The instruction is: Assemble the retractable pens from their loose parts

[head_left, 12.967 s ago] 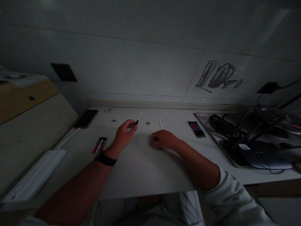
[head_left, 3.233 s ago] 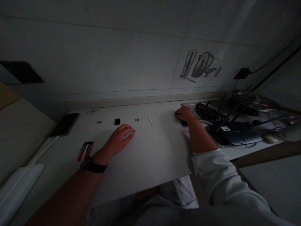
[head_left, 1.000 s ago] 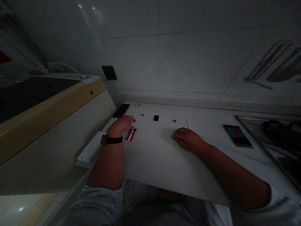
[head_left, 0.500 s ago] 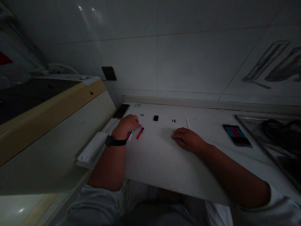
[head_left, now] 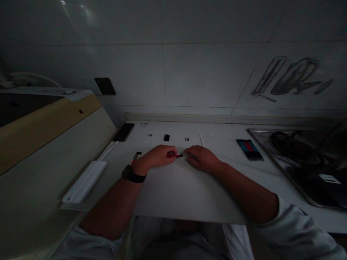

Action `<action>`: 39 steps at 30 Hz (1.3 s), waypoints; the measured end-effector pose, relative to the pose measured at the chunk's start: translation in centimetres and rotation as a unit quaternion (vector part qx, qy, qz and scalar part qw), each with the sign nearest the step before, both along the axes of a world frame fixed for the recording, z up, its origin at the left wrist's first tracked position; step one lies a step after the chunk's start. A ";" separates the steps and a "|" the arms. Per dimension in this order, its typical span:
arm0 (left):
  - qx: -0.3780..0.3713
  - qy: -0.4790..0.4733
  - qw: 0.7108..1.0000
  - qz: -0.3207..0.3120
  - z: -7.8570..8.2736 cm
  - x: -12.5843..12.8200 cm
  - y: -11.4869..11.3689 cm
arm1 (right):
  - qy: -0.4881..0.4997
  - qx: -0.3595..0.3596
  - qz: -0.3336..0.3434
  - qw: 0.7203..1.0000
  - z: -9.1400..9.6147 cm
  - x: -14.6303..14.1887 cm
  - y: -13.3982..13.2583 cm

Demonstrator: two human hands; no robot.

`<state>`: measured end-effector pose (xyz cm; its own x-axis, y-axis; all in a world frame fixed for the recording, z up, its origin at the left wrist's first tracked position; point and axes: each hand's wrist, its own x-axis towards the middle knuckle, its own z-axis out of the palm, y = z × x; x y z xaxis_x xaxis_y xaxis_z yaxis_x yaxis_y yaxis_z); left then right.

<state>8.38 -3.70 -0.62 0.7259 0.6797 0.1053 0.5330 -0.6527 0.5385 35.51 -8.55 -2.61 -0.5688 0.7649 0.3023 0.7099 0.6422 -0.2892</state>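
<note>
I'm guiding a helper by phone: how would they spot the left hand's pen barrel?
Over the white counter, find the left hand with the black watch. It pinches a red pen barrel, black end toward the right hand. Unlike the similar barrels lying by the watch, this one is held.

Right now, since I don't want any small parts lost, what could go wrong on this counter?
The right hand is at the near end of the thin white stick and might nudge it. The two tiny dark pieces lie loose just beyond the hands, so a brush could scatter them. The left hand holds a black-tipped red barrel, while its wrist partly hides the red-and-black parts and could drag them.
</note>
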 end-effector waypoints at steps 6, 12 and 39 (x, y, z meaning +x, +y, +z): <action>0.020 -0.110 0.994 0.014 -0.5 2.1 -0.8 | 0.040 0.034 -0.029 0.998 0.3 -0.6 -0.3; -0.141 -0.262 0.953 0.051 -0.8 2.8 -0.7 | 0.142 0.008 -0.034 0.989 0.0 -0.9 0.1; -0.453 -0.401 0.781 0.156 -0.5 2.7 -0.6 | 0.196 -0.027 -0.014 0.980 -0.2 -0.6 0.3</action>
<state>11.06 -4.33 -1.08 0.4576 0.8694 -0.1865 -0.1556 0.2848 0.9459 34.93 -8.28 -2.77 -0.3953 0.7993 0.4525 0.5549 0.6004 -0.5759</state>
